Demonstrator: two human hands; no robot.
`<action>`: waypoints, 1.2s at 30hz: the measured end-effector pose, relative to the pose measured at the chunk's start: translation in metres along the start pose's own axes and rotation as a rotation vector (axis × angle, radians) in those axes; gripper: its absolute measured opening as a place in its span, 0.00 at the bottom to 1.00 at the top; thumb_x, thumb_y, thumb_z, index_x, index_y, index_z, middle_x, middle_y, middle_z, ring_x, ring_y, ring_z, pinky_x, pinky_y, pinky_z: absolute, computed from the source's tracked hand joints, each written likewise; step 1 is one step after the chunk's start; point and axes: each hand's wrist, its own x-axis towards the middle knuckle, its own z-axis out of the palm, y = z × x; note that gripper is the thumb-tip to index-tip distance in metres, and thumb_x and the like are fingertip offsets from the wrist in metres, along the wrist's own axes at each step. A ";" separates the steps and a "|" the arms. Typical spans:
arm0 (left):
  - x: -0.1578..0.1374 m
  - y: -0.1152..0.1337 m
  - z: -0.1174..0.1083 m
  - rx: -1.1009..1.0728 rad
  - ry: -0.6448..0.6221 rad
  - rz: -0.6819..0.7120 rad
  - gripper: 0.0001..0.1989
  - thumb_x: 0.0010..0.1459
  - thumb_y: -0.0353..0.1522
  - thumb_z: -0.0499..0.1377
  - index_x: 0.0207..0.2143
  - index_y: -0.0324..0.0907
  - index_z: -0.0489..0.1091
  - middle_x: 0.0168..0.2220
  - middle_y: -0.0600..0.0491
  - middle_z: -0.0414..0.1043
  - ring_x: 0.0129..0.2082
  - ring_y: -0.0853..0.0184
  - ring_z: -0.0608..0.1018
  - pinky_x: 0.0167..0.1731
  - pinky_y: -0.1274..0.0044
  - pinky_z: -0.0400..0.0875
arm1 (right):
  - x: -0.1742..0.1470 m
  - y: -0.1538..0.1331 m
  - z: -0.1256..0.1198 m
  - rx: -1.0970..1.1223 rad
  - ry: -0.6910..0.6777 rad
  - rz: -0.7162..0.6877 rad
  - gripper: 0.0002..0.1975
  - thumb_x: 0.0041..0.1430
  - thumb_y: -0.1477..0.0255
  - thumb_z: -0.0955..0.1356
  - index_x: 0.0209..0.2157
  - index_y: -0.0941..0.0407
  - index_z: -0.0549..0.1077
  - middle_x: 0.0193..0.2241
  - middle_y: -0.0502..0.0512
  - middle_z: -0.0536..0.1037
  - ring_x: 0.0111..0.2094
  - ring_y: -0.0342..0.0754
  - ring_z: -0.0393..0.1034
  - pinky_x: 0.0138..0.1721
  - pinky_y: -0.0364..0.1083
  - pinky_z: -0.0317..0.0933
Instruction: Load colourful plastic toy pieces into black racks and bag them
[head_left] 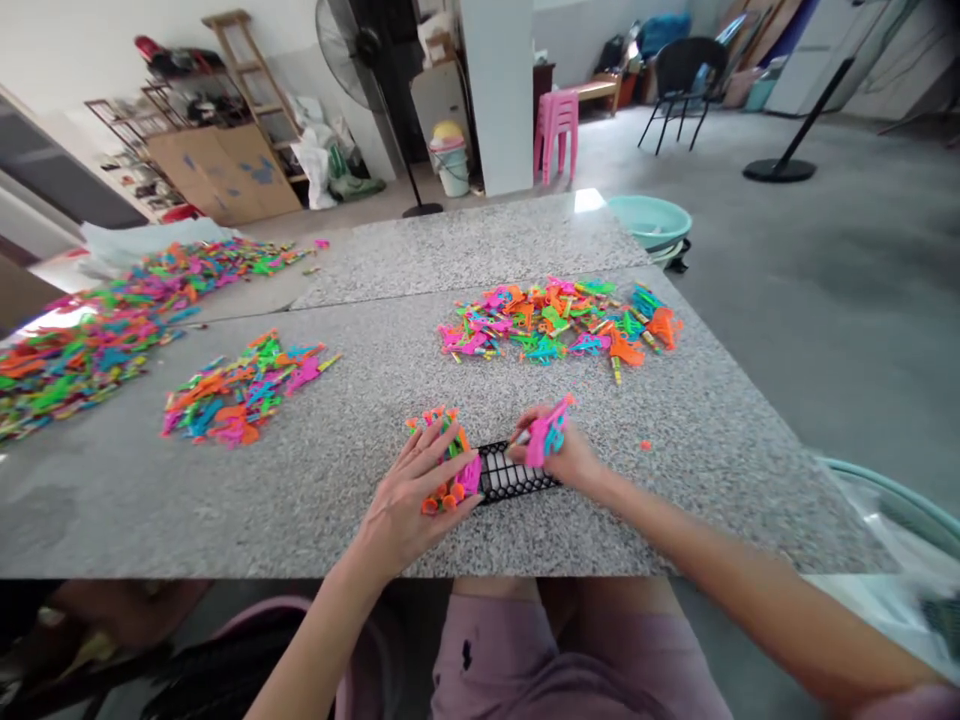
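Black tray point(514, 490) lay lengthwise left-right, exposed grid below and left of my right hand point(571, 458), fingers closed on pink-and-blue pieces point(551, 436); left hand point(409, 492), loosely spread, covered colored pieces point(470, 476) at its left end.

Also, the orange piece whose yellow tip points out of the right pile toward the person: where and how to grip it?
Probably pinch the slim yellow tip, coming from the person's side: it juts clear of the pile, while the orange body lies close to other pieces.
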 end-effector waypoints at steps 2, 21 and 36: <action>0.001 0.000 -0.001 -0.001 0.004 0.009 0.21 0.61 0.36 0.61 0.56 0.45 0.68 0.65 0.44 0.60 0.66 0.53 0.60 0.61 0.53 0.61 | 0.010 -0.008 0.036 0.090 0.005 -0.064 0.16 0.54 0.72 0.69 0.46 0.56 0.69 0.37 0.54 0.80 0.36 0.49 0.76 0.39 0.46 0.67; 0.016 -0.009 -0.010 0.135 0.074 0.224 0.29 0.57 0.36 0.63 0.61 0.52 0.63 0.57 0.51 0.71 0.60 0.53 0.69 0.57 0.59 0.68 | 0.054 -0.047 0.052 -0.525 -0.187 -0.248 0.10 0.58 0.73 0.67 0.40 0.54 0.78 0.42 0.55 0.81 0.45 0.51 0.75 0.40 0.42 0.63; 0.017 -0.027 0.013 0.260 0.078 0.292 0.16 0.57 0.40 0.61 0.47 0.49 0.74 0.55 0.50 0.73 0.52 0.55 0.77 0.46 0.66 0.77 | 0.048 0.020 -0.124 -0.566 0.570 0.424 0.20 0.56 0.74 0.71 0.50 0.63 0.69 0.49 0.72 0.73 0.50 0.59 0.71 0.48 0.53 0.64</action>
